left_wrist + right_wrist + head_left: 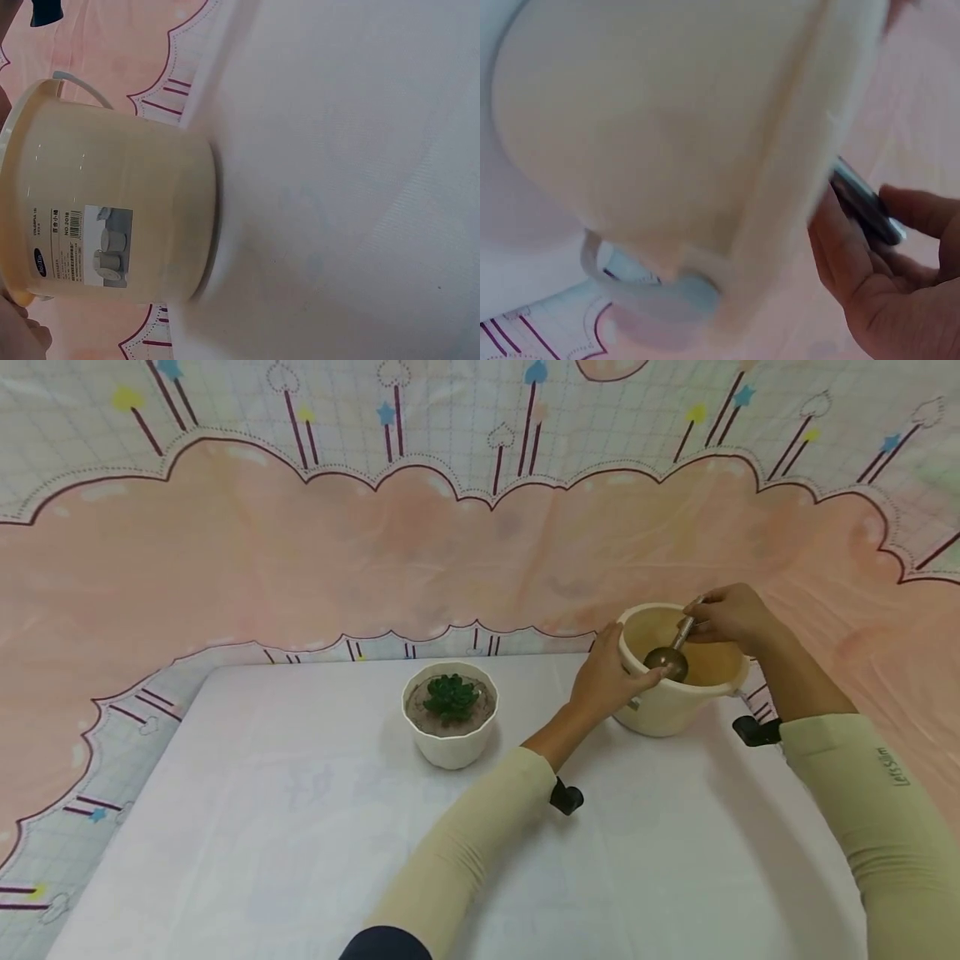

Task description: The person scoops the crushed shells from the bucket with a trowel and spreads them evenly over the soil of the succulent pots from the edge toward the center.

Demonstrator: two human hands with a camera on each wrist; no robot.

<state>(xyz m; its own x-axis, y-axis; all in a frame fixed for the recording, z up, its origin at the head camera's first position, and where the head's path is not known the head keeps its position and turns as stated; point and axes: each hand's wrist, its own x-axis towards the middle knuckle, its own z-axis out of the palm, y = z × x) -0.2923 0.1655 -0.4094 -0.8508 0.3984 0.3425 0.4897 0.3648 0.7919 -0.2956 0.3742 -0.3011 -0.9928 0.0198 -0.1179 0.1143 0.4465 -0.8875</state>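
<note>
A cream plastic bucket (663, 714) stands upright at the back right of the white table. My left hand (603, 677) grips its rim on the left, with the thumb reaching over the near edge. My right hand (731, 618) holds a metal ladle (667, 662) by its handle, and the round bowl is inside the bucket's mouth, close to the left thumb. In the right wrist view, the ladle's handle (866, 202) lies between thumb and fingers. The left wrist view has the bucket's side (112, 165) with a printed label; only part of the left hand (22, 330) shows there.
A white scalloped pot (450, 747) with a small green succulent (452, 697) stands left of the bucket on the table (315, 827). A patterned pink cloth (375, 560) hangs behind. The bucket's pale handle (82, 86) hangs at its side.
</note>
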